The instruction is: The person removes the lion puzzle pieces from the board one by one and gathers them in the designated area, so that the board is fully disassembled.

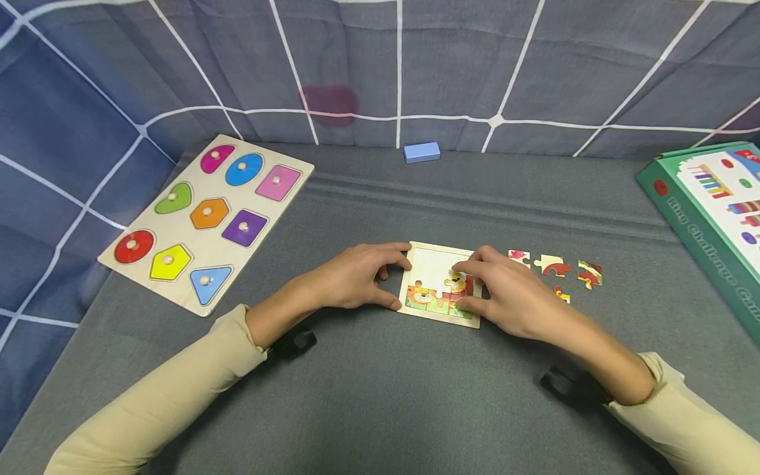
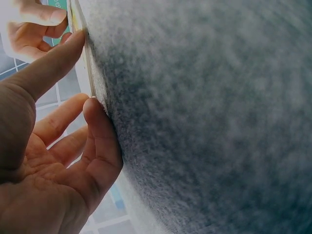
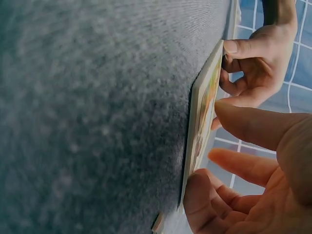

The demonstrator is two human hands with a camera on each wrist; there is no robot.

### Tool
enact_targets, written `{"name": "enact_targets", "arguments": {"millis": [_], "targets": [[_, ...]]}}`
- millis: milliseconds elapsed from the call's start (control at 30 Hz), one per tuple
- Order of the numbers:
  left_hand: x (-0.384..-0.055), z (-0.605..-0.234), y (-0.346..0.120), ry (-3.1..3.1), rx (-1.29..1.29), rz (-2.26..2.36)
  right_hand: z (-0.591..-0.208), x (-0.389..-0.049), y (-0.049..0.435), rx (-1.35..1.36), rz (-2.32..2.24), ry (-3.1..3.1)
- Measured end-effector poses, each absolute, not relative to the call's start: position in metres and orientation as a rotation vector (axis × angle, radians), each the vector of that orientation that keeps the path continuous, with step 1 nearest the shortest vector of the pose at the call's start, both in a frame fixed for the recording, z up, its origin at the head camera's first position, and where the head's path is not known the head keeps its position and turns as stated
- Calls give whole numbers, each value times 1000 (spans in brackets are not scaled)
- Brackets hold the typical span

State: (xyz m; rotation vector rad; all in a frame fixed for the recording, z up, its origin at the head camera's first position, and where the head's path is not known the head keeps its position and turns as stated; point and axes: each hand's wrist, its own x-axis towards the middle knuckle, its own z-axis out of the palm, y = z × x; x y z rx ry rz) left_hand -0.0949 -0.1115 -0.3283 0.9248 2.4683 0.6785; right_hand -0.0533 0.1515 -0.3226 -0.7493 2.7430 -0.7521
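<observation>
A small wooden jigsaw tray (image 1: 439,317) lies on the grey cloth, partly filled with animal-picture pieces along its bottom and right. My left hand (image 1: 355,276) holds the tray's left side, thumb at the lower corner and index finger at the upper one. Over the tray's right half, my right hand (image 1: 515,293) has its thumb and index fingertip around a jigsaw piece (image 1: 456,285) inside the frame. That hand partly hides the right edge. In the right wrist view, the tray (image 3: 197,117) appears nearly edge-on, with the right fingertips at its surface.
Loose jigsaw pieces (image 1: 553,265) lie right of the tray, one partly behind the right hand. A shape puzzle board (image 1: 178,231) with knobs is at the left. A blue block (image 1: 421,152) sits by the back curtain. A green game box (image 1: 706,218) stands at right.
</observation>
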Motion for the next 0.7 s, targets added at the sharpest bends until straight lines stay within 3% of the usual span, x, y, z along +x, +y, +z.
{"name": "enact_targets", "arguments": {"millis": [700], "targets": [[-95,-329,-112,2460,938,693,-324,-61,149,-738,-749,2684]]}}
